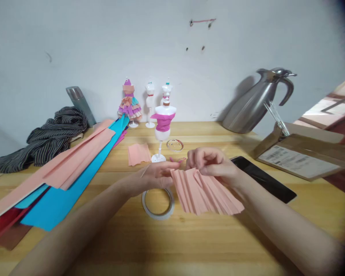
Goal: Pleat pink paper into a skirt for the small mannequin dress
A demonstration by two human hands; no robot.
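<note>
Between my hands hangs a pleated piece of peach crepe paper (205, 195), gathered along its top edge and fanning out below. My left hand (159, 174) pinches its upper left corner between thumb and fingers. At the top edge further right, the fingers of my right hand (208, 161) are closed on the folds. Behind the hands stands a small white mannequin (162, 134) on a stand, with magenta paper (163, 121) wrapped round its chest. A roll of tape (158, 216) lies flat below my left hand. A flat peach paper piece (138, 154) lies left of the mannequin.
Crepe paper sheets, peach and blue (60, 197), spread over the left side by a striped cloth (43, 138). More mannequins, one in a ruffled dress (129, 107), stand near the wall. A phone (263, 178), cardboard box (301, 153) and metal jug (251, 103) are right.
</note>
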